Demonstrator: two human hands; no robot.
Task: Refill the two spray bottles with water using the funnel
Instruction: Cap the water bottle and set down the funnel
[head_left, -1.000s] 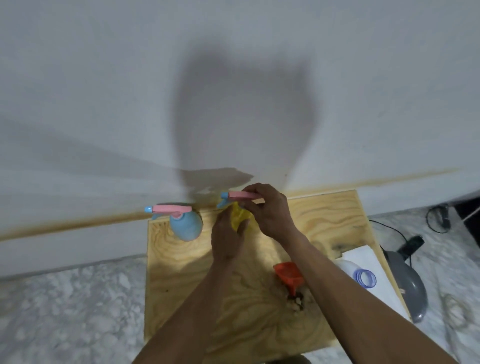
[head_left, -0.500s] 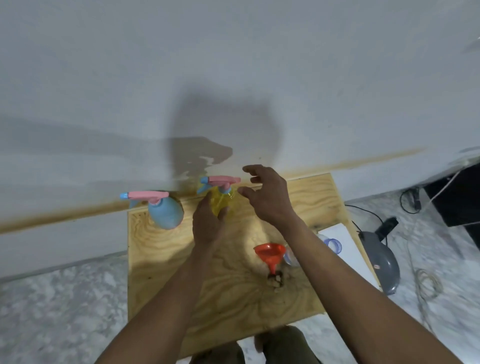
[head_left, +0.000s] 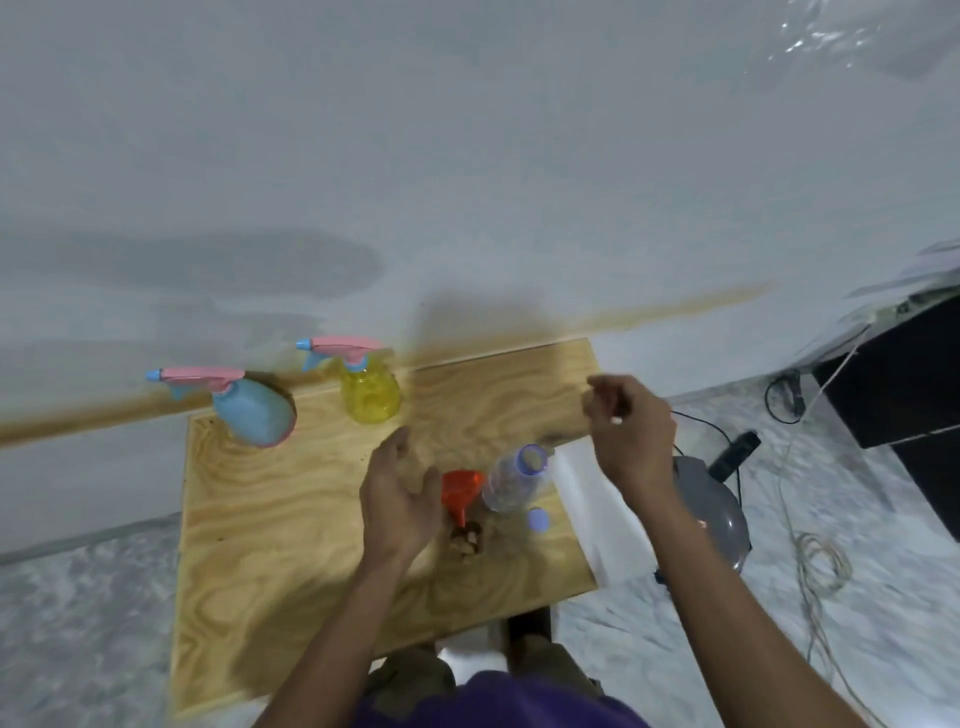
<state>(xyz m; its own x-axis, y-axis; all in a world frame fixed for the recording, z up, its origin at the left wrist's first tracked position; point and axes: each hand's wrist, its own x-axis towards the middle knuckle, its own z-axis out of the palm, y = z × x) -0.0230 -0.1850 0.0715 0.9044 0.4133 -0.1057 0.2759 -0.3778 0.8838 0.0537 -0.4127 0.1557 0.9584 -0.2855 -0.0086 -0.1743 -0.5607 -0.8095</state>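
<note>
Two spray bottles with pink trigger heads stand at the far edge of the wooden table (head_left: 291, 561): a blue bottle (head_left: 257, 413) on the left and a yellow bottle (head_left: 370, 392) to its right. An orange funnel (head_left: 460, 493) stands near the middle, next to a clear water bottle (head_left: 511, 480) with its mouth uncapped. Its purple cap (head_left: 537, 518) lies on the table just in front. My left hand (head_left: 397, 501) hovers beside the funnel, fingers relaxed and empty. My right hand (head_left: 631, 434) is raised above the table's right side, fingers loosely curled, holding nothing.
A white sheet (head_left: 592, 504) lies along the table's right edge. On the marble floor to the right sit a grey rounded appliance (head_left: 714, 512), cables (head_left: 815, 551) and a black cabinet (head_left: 904, 384). A white wall stands directly behind the table.
Both hands have let go of the yellow bottle and drawn back towards me; the left now sits by the funnel, the right over the table's right side. The yellow bottle stands alone.
</note>
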